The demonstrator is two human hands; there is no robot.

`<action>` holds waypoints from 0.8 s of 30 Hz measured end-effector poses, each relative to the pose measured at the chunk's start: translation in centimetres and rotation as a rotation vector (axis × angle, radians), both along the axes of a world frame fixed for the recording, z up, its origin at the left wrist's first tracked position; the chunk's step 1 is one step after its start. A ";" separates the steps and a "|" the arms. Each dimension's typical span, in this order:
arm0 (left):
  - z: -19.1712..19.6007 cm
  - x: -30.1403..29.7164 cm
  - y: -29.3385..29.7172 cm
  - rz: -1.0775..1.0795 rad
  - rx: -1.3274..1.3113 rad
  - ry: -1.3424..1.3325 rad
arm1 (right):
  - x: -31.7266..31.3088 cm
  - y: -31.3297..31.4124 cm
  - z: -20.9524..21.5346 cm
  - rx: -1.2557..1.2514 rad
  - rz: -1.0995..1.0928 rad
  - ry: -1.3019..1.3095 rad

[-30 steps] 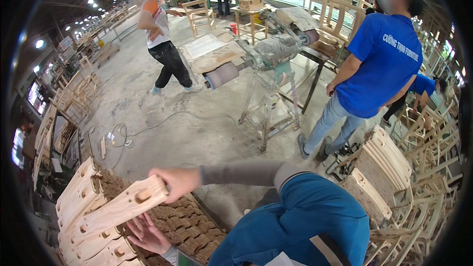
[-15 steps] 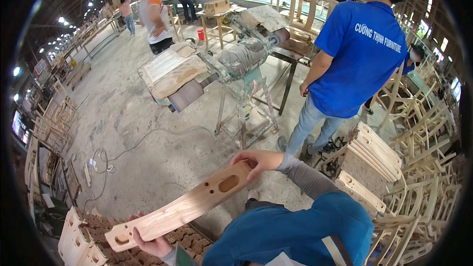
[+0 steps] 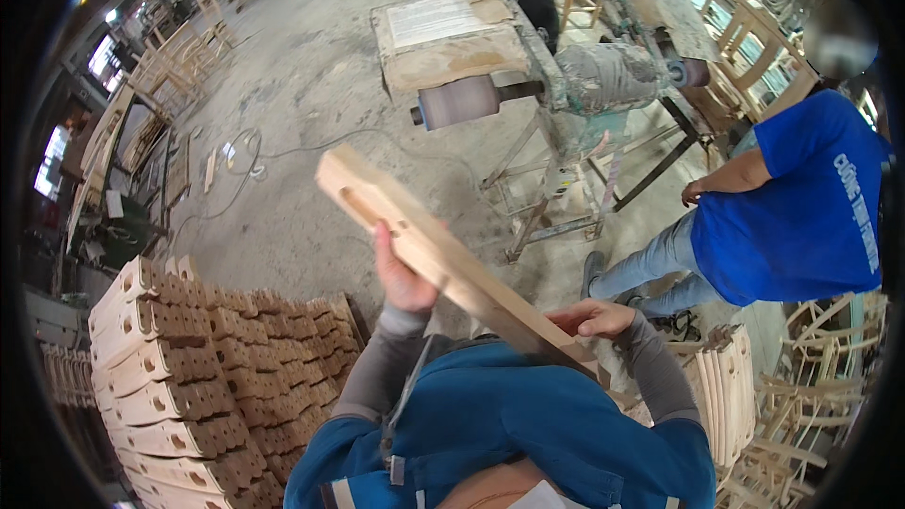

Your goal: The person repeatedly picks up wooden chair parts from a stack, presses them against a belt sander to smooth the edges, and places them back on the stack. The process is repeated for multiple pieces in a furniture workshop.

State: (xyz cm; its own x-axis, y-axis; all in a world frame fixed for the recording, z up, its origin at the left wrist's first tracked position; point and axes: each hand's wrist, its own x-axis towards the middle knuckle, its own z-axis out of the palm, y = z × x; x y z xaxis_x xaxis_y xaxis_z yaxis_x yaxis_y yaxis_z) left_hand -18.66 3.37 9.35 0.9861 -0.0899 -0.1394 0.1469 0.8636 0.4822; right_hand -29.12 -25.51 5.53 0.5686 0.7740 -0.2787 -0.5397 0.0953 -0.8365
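A pale curved wooden chair part (image 3: 443,259), with a slot and small round holes near its far end, slants across in front of my body. My left hand (image 3: 405,269) is closed round it below the slotted end, thumb on the near side. At the lower right end my right hand (image 3: 596,319) grips it, fingers partly hidden behind the wood. The part is tilted, its slotted end raised away from me and its other end close to my chest.
Several stacked rows of like wooden parts (image 3: 179,396) stand at lower left. A belt sander (image 3: 457,104) on a metal stand is ahead. A person in a blue shirt (image 3: 811,198) stands at right, near more stacked parts (image 3: 724,386). A cable (image 3: 320,141) lies on the floor.
The wooden part has swung round: its left end is now raised and its right end drawn toward my chest. My left hand rose from the stack. The view has turned left and downward.
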 end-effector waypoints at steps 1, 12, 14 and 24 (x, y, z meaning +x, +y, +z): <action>-0.1 0.4 -1.6 0.055 0.045 0.059 | -0.4 0.6 -0.5 0.052 -0.016 0.035; -4.0 2.3 -5.3 -0.142 0.034 0.051 | -2.3 1.2 -0.7 0.069 -0.257 0.220; -4.9 2.8 -4.9 -0.173 0.144 -0.056 | -2.5 1.2 -0.2 0.042 -0.280 0.243; -4.5 2.4 -3.1 -0.374 0.285 0.100 | -2.6 0.8 1.6 -0.348 -0.287 -0.021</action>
